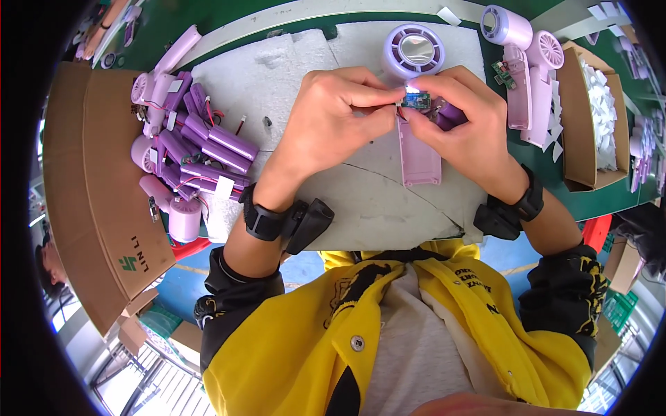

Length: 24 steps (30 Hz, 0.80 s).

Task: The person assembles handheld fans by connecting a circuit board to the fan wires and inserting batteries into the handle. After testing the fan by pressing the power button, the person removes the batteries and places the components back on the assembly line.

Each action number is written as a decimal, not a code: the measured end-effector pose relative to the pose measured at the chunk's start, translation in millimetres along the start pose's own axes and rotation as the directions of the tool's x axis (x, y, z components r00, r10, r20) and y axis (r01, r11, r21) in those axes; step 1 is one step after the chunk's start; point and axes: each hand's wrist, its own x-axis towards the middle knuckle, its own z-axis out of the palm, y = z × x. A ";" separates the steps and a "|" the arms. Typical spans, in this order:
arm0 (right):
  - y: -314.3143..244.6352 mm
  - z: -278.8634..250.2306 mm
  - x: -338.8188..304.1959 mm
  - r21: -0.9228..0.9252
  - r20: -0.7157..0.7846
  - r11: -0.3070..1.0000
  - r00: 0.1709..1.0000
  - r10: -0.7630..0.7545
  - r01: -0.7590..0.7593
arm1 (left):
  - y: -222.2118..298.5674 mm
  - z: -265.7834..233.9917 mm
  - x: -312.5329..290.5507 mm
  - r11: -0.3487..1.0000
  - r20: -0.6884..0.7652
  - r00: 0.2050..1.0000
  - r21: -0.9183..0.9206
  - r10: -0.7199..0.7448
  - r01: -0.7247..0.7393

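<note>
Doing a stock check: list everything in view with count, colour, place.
Circuit board: one, green, in both hands
Fan head: one, lilac, beyond hands
Handle shell: one, pink, over foam
Foam: count unclear, white, on bench
Battery cells: many, purple, left
Left fans: several, pinkish, among cells
Right fans: two, pink and lilac, beside box
Second board: one, green, beside right fans
Open box: one, brown, far right
Paper slips: many, white, in box
Carton: one, brown, left
Bench: one, green, underneath
Co-worker's arm: one, bare, upper left
Background clutter: uncounted, mixed, around rim
Jacket: one, mostly yellow, on person
Wrist straps: two, black, on wrists
Left hand: one, bare, at board
Right hand: one, bare, at board
</note>
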 end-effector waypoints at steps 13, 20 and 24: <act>-1.6 -2.1 0.9 0.064 0.004 0.994 0.996 0.093 -0.093 | -5.7 18.3 -1.4 0.972 -0.032 0.999 -0.235 0.007 -0.014; -1.4 -2.4 2.1 0.103 0.038 0.983 0.988 0.150 -0.153 | -6.4 23.5 0.3 0.999 -0.067 0.997 -0.040 -0.027 0.025; -3.4 -5.3 3.3 0.069 0.055 0.983 0.985 0.164 -0.167 | -0.9 20.5 0.4 0.997 -0.028 0.997 -0.021 -0.073 0.072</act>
